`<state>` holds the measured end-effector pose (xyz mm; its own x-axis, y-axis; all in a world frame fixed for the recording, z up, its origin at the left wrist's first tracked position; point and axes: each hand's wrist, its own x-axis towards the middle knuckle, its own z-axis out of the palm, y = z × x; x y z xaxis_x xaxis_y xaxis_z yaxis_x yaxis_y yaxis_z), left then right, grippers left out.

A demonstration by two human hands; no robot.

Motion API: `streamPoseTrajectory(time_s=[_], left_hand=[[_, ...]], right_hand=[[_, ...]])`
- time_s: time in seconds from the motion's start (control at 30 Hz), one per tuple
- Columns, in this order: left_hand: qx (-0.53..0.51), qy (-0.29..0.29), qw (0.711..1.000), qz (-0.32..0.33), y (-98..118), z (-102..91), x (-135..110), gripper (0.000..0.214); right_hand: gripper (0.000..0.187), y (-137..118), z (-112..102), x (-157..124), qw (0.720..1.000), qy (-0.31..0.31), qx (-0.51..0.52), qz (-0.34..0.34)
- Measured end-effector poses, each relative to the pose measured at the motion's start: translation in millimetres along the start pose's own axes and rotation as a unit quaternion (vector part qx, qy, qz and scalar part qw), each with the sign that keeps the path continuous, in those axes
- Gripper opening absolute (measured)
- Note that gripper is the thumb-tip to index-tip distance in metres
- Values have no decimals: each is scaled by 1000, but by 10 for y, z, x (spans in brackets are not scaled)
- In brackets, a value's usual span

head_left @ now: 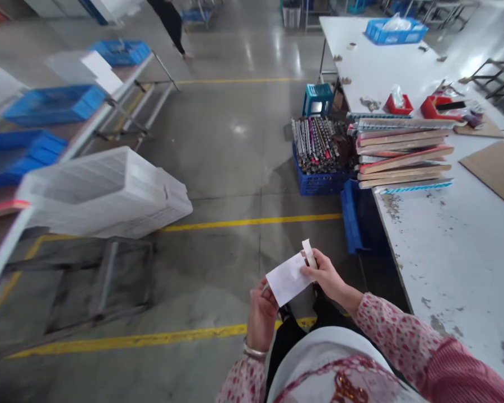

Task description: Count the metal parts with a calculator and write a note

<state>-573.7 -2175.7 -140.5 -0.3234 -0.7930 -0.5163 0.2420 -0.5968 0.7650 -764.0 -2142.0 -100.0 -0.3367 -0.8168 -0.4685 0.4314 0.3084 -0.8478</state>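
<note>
A small white sheet of paper (pixel 289 280) is held between my two hands in front of my waist, over the floor. My left hand (pixel 264 313) grips its left edge, fingers partly behind the sheet. At the upper right corner, my right hand (pixel 325 274) pinches the paper with the thumb on top. A narrow pale strip (pixel 308 252), like a piece of tape, stands up at the fingers of my right hand; how it is fixed there I cannot tell. Any print on the sheet is too faint to read.
On my right is a worn white table (pixel 437 252) with stacked long boards (pixel 403 151) and cardboard (pixel 495 170). A blue crate (pixel 321 183) of metal strips stands beside it. To the left are white stacked crates (pixel 151 196) and blue trays (pixel 59 104). A person (pixel 170 22) walks far off.
</note>
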Motion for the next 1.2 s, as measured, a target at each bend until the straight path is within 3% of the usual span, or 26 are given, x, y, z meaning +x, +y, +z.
streamPoseTrajectory(time_s=[0.07, 0.13, 0.23, 0.33, 0.47, 0.53, 0.6, 0.7, 0.77, 0.87, 0.97, 1.07, 1.13, 1.2], left_hand=[[-60, -43, 997, -7, 99, 129, -165, 72], [-78, -48, 996, 13, 161, 280, -282, 76], [-74, 24, 997, 0, 231, 513, -319, 66], [-113, 84, 990, -8, 327, 662, -254, 53], [-131, 60, 989, 37, 479, 641, -162, 46], [-90, 73, 991, 67, 567, 564, -123, 45], [16, 84, 991, 106, 670, 481, -87, 42], [226, 31, 959, 168, 844, 402, -43, 35], [317, -18, 929, 191, 950, 392, -14, 33], [373, -56, 904, 203, 1067, 421, 34, 32], [404, -106, 880, 226, 1145, 465, 46, 24], [463, -185, 840, 215, 1186, 485, 30, 21], [497, -223, 813, 205, 1178, 471, 76, 25], [515, -248, 794, 207, 1139, 455, 184, 28]], right_hand=[[41, -107, 29, -53, 999, 18, -27, -41], [39, -153, 59, -89, 995, 57, -35, -75], [38, -145, 106, -148, 990, 90, -14, -106], [37, -104, 129, -237, 991, 79, -5, -108], [42, -94, 40, -328, 996, 31, -44, -75], [46, -155, -59, -328, 996, 40, -51, -62], [50, -283, -167, -308, 994, 56, -60, -71], [49, -583, -268, -283, 983, 0, -143, -119], [43, -816, -263, -280, 951, -87, -249, -159], [34, -1119, -167, -276, 856, -170, -416, -256], [31, -1276, -62, -276, 741, -163, -542, -362], [27, -1259, -27, -260, 642, -146, -626, -418], [26, -1189, -47, -195, 598, -137, -665, -427], [26, -1110, -89, -97, 571, -143, -693, -417]])
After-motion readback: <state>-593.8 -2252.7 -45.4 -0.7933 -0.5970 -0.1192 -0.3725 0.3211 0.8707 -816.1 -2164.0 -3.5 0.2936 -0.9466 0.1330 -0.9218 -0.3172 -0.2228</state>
